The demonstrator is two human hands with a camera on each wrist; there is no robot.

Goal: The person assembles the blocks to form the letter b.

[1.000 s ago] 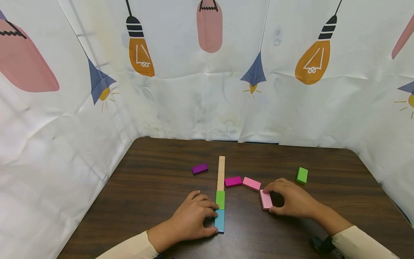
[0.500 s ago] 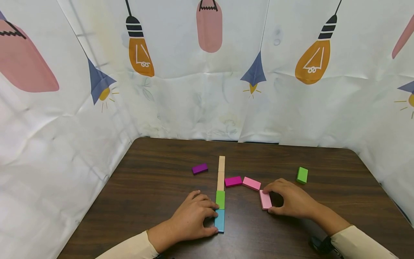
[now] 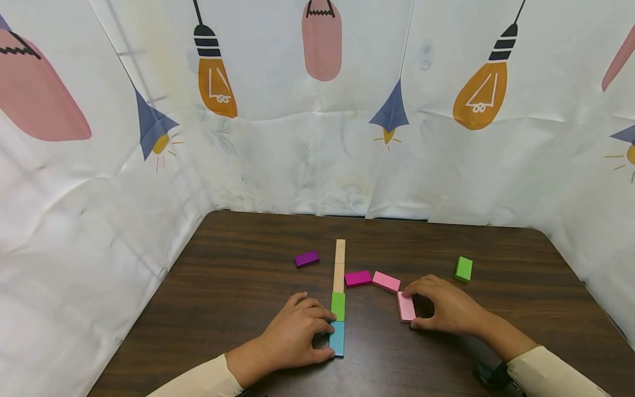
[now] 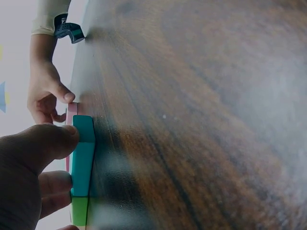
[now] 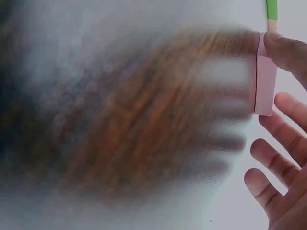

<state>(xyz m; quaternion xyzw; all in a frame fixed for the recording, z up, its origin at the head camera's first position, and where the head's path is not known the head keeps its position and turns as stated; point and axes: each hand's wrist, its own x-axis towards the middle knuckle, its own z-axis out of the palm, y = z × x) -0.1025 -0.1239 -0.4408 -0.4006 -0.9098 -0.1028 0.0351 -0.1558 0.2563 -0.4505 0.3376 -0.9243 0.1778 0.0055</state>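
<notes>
In the head view a column of blocks runs away from the person: a blue block [image 3: 337,339], a green block [image 3: 338,306] and two beige blocks [image 3: 339,277]. My left hand [image 3: 296,333] holds the blue block, thumb at its near end and fingertips by its far end. From the column's right side a magenta block [image 3: 358,279] and a pink block [image 3: 386,282] branch off, with a light pink block [image 3: 406,307] angled toward the person at the end. My right hand [image 3: 445,305] pinches this last block lengthwise between thumb and index finger; the right wrist view shows the other fingers spread.
A purple block [image 3: 306,259] lies left of the column, and a second green block [image 3: 463,269] lies beyond the right hand. The dark wooden table [image 3: 238,275] backs onto a white patterned curtain [image 3: 297,165].
The light pink block, pinched in my right hand, has shifted slightly to the left. My left hand stays still on the blue block.
</notes>
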